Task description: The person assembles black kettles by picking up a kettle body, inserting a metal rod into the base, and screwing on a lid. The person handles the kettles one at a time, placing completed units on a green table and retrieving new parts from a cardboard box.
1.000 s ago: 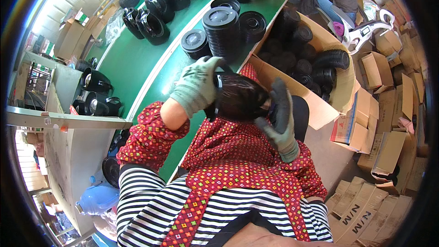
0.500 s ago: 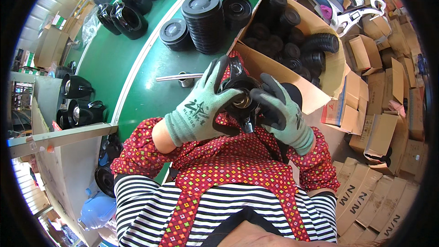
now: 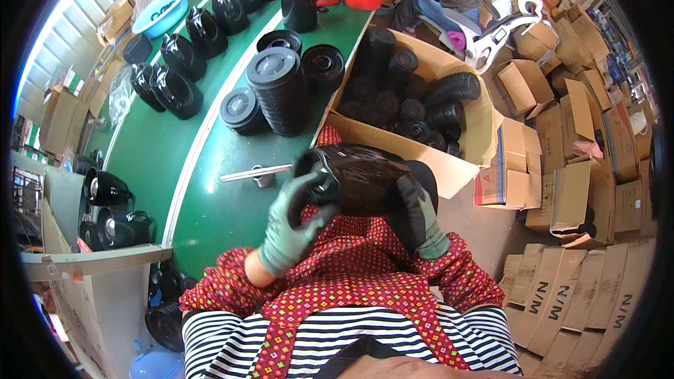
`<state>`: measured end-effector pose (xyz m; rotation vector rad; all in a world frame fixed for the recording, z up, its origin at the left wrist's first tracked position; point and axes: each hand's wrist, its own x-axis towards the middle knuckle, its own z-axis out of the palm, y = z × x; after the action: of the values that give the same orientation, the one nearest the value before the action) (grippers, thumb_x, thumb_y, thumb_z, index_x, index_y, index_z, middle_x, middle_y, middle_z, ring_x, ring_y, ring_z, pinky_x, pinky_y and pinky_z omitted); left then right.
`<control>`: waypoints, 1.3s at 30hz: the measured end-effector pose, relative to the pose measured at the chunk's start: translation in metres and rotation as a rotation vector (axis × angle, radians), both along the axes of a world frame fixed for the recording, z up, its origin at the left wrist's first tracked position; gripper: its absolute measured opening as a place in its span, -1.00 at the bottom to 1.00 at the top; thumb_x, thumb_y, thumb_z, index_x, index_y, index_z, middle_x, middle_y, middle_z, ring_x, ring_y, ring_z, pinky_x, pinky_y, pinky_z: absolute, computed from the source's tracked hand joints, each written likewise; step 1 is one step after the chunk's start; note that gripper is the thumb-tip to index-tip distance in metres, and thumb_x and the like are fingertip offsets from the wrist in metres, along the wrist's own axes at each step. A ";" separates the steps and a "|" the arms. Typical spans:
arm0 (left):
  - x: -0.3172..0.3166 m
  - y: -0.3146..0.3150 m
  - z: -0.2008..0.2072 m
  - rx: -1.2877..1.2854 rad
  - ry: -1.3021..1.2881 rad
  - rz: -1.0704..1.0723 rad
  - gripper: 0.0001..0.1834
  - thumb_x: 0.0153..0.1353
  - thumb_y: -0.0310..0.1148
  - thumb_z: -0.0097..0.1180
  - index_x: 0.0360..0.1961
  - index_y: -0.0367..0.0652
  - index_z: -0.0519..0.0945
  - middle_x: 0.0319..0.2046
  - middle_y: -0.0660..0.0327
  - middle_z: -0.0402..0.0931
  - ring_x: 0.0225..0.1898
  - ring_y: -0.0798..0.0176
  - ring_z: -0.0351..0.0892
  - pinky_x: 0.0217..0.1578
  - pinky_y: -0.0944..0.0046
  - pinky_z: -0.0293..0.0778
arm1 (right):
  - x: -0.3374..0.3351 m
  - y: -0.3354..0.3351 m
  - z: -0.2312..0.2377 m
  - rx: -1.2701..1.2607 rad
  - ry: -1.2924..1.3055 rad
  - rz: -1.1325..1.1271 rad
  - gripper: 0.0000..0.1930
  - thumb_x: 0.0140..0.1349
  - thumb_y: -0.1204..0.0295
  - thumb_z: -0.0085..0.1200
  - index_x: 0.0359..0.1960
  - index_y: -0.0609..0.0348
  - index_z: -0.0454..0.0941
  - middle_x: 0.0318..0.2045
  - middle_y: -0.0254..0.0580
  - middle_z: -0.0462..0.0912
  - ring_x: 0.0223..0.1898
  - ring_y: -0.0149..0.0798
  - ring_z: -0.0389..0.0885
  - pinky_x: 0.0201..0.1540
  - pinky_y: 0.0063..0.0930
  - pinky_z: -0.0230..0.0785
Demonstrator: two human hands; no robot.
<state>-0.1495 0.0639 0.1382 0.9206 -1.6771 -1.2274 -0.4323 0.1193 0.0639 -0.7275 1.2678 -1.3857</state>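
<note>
- Head view: the left hand (image 3: 293,228), in a grey-green glove, curls its fingers round the near left edge of a black plastic housing (image 3: 358,179), and the right hand (image 3: 421,221) is closed on its right side — the part is held up in front of the chest, over the edge of the green conveyor belt (image 3: 210,189).
- Both grips sit on the rim only; the glossy shell could, I judge, slip or twist out between the gloves and drop to the floor.
- A small metal tool (image 3: 256,174) lies on the belt just beside the left hand — a swing of the housing may knock it.
- The open cardboard box (image 3: 449,63) of black parts stands just beyond the housing; its near flap could catch the part.
- Stacks of black lids (image 3: 277,84) stand further up the belt, well apart from the hands, so little risk there.
</note>
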 end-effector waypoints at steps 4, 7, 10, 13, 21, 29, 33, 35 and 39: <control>0.030 0.022 -0.002 0.147 -0.058 -0.514 -0.06 0.24 -0.66 0.30 0.62 -0.26 0.15 -0.10 0.04 0.77 -0.09 0.25 0.79 0.00 0.19 0.65 | -0.039 -0.025 0.030 -0.101 0.057 -0.106 -0.58 0.50 0.22 0.21 0.15 0.35 0.65 0.00 -0.19 0.75 -0.03 -0.35 0.68 0.10 -0.48 0.55; 0.066 -0.006 -0.027 -0.106 -0.400 -0.304 -0.02 0.18 -0.57 0.41 0.60 -0.22 0.19 -0.05 -0.06 0.75 -0.11 0.05 0.82 0.03 0.15 0.64 | -0.067 -0.039 0.048 -0.130 0.596 0.013 -0.64 0.41 0.33 0.29 0.09 0.37 0.66 -0.09 -0.18 0.79 -0.03 -0.34 0.73 0.09 -0.46 0.58; 0.099 -0.059 -0.068 -0.317 -0.897 0.114 0.20 0.02 -0.37 0.56 0.63 -0.14 0.08 0.32 -0.14 0.47 0.32 -0.15 0.51 0.36 -0.10 0.36 | -0.050 -0.057 0.062 -0.203 1.042 0.238 -0.65 0.25 0.24 0.37 -0.10 0.28 0.75 -0.17 0.02 0.77 -0.09 -0.02 0.77 0.04 -0.22 0.59; 0.138 -0.100 -0.108 -0.303 -1.369 0.089 0.36 -0.05 -0.18 0.61 0.68 0.04 -0.06 0.50 -0.13 0.19 0.50 -0.22 0.23 0.52 -0.27 0.06 | -0.018 -0.058 0.039 -0.143 1.245 0.438 -0.49 0.23 -0.08 0.29 -0.16 0.17 0.75 -0.17 0.03 0.69 -0.06 0.10 0.70 0.05 -0.06 0.53; 0.142 -0.095 -0.096 -0.145 -0.980 0.016 -0.42 0.31 -0.37 0.28 0.38 -0.02 0.56 -0.09 -0.10 0.72 -0.04 -0.20 0.72 -0.02 -0.08 0.61 | 0.007 -0.059 0.043 -0.183 1.357 0.498 -0.53 0.21 -0.10 0.29 -0.18 0.08 0.71 -0.11 0.02 0.56 -0.06 0.07 0.60 -0.02 0.00 0.41; 0.059 -0.085 0.007 0.418 -0.143 -0.114 -0.37 0.35 -0.58 0.24 0.45 -0.27 0.45 -0.02 0.16 0.61 -0.30 0.35 0.62 -0.25 0.36 0.54 | -0.001 -0.047 0.073 -0.328 0.939 0.543 -0.59 0.32 0.23 0.24 0.14 0.11 0.67 -0.12 0.06 0.55 -0.06 0.07 0.55 0.04 -0.07 0.36; 0.010 -0.098 0.070 0.250 -0.376 -0.150 -0.46 0.35 -0.64 0.24 0.37 -0.34 0.53 0.08 0.05 0.59 -0.24 0.30 0.68 -0.24 0.32 0.57 | -0.039 -0.083 0.101 -0.402 0.599 0.798 -0.59 0.28 0.43 0.20 0.18 0.19 0.69 -0.02 0.09 0.64 -0.04 0.07 0.65 0.11 -0.17 0.48; -0.011 -0.101 0.083 0.042 -0.480 -0.206 -0.49 0.35 -0.64 0.25 0.33 -0.34 0.57 0.07 0.04 0.59 -0.24 0.29 0.68 -0.27 0.32 0.57 | -0.045 -0.110 0.117 -0.680 0.719 0.510 -0.52 0.20 0.34 0.31 0.19 0.10 0.71 0.06 0.06 0.63 0.05 0.09 0.62 0.16 -0.12 0.46; -0.052 -0.125 0.106 -0.263 -0.566 -0.381 -0.35 0.12 -0.64 0.42 0.30 -0.18 0.64 0.09 -0.09 0.65 -0.06 -0.13 0.78 -0.08 0.08 0.70 | -0.036 -0.165 0.117 -0.819 1.196 0.341 -0.59 0.27 0.32 0.20 0.13 0.19 0.73 0.00 0.07 0.68 0.09 0.15 0.61 0.26 0.00 0.40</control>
<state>-0.2016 -0.0608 0.2444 0.8554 -2.4890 -0.9922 -0.4683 -0.0452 0.1807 -2.4608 1.2499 -1.1279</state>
